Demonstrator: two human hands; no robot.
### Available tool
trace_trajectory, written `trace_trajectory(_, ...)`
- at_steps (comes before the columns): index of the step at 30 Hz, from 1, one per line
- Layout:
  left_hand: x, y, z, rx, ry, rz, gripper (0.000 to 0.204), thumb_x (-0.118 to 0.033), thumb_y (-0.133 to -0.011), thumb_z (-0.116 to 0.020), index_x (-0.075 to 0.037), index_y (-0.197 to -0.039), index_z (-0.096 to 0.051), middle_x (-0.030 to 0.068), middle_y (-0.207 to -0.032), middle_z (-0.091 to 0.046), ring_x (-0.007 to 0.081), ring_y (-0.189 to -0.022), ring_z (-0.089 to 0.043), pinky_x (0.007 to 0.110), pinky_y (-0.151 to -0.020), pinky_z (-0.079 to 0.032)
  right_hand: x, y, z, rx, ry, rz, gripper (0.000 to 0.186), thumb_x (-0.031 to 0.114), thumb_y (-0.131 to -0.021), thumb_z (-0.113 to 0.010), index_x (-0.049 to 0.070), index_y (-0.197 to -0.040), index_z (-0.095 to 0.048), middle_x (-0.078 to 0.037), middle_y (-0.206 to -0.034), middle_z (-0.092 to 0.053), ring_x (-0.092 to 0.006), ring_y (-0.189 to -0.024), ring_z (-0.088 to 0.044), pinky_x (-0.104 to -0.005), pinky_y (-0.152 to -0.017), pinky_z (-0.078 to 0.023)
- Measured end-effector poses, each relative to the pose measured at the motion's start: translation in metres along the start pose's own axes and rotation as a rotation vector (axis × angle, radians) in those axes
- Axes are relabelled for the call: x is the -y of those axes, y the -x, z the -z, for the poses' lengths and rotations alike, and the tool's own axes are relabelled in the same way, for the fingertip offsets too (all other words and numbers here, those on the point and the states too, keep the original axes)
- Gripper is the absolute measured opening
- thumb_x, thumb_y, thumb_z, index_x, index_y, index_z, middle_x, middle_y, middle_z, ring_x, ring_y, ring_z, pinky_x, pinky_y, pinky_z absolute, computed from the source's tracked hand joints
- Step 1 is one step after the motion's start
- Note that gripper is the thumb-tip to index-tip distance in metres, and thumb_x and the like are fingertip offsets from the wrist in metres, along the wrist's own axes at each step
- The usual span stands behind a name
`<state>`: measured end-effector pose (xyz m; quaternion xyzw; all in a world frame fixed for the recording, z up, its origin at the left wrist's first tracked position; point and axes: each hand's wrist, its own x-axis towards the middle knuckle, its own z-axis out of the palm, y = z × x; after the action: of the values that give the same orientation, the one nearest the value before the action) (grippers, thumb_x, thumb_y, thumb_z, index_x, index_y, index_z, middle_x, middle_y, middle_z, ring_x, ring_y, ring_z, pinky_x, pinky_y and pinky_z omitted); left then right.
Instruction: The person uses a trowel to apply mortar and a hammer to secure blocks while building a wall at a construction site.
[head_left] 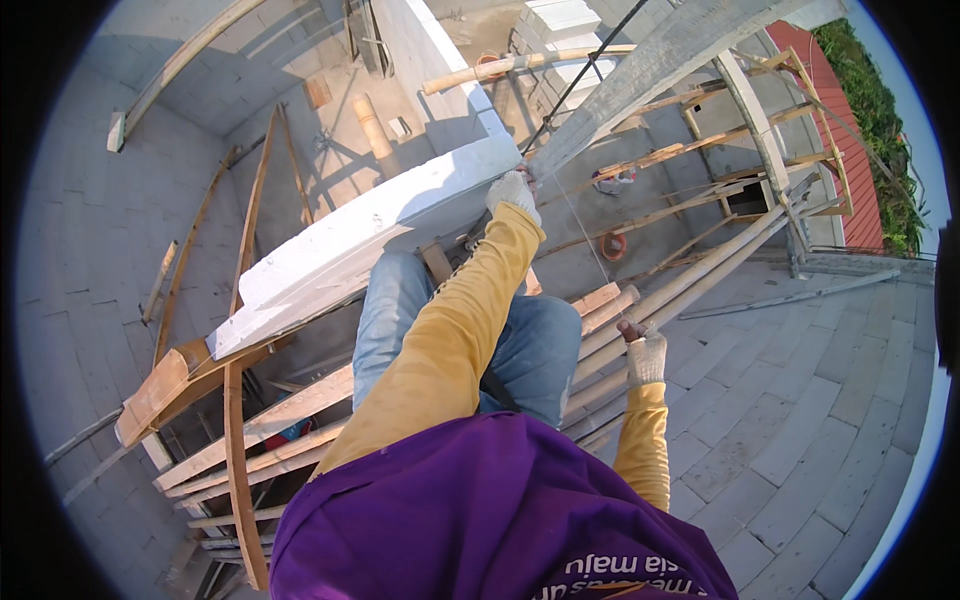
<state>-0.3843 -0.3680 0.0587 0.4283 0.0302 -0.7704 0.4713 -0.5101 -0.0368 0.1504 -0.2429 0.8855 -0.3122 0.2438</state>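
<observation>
My left hand (513, 192), in a pale knit glove, reaches forward to the end of the white block wall (390, 205), beside a slanting grey concrete beam (640, 85). Its fingers are closed at the upper end of a thin string (585, 232). Down to the right, my gloved right hand (646, 358) is wrapped round a short brown stick (629, 330), where the string's lower end meets it. The string runs taut between both hands. What exactly the left fingertips press against is partly hidden.
Below my jeans-clad legs lie timber planks (290, 415) and long round poles (690, 280) of a scaffold, high above a floor. A red bucket (613, 246) stands far below. Wooden framing (700, 150) spans the right, next to a grey block wall (800, 400).
</observation>
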Motion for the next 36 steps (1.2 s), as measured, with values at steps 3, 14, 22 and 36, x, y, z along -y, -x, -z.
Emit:
trace_trajectory(3, 0.002, -0.014, 0.008, 0.012, 0.048, -0.072, 0.012, -0.011, -0.093, -0.056, -0.012, -0.095, -0.068, -0.0011, -0.076, -0.060, 0.0105, -0.060, -0.053, 0.026, -0.055, -0.042, 0.006, -0.002, -0.003, 0.015, -0.022, -0.001, 0.055, 0.049, -0.077, -0.083, -0.004, -0.078, -0.068, 0.000, -0.065, -0.051, -0.0130, -0.065, -0.045, -0.0312, -0.062, -0.041)
trace_trajectory(14, 0.001, -0.003, -0.012, -0.151, -0.005, -0.150, 0.014, -0.008, -0.093, -0.055, -0.006, -0.096, -0.068, 0.0018, -0.080, -0.063, 0.0115, -0.064, -0.056, 0.026, -0.057, -0.042, -0.020, -0.020, -0.009, -0.014, -0.016, 0.019, 0.055, 0.046, -0.076, -0.084, -0.006, -0.087, -0.070, -0.004, -0.072, -0.058, -0.0153, -0.071, -0.050, -0.0335, -0.068, -0.045)
trace_trajectory(22, 0.008, -0.009, -0.010, -0.211, -0.037, -0.176, 0.014, -0.008, -0.089, -0.060, -0.002, -0.097, -0.070, 0.0062, -0.090, -0.070, 0.0179, -0.075, -0.064, 0.032, -0.070, -0.048, -0.020, -0.052, -0.006, -0.062, 0.129, -0.051, 0.045, 0.038, -0.083, -0.078, -0.006, -0.092, -0.075, -0.020, -0.075, -0.069, -0.0298, -0.076, -0.064, -0.0408, -0.081, -0.050)
trace_trajectory(36, 0.010, -0.006, -0.007, -0.079, -1.474, -0.364, 0.026, -0.013, -0.093, -0.059, -0.016, -0.119, -0.062, -0.0041, -0.104, -0.072, 0.0163, -0.096, -0.069, 0.031, -0.082, -0.053, 0.011, -0.230, 0.048, -0.274, 0.527, 0.176, 0.028, 0.026, -0.089, -0.066, 0.001, -0.090, -0.078, -0.023, -0.079, -0.071, -0.0388, -0.078, -0.068, -0.0449, -0.073, -0.051)
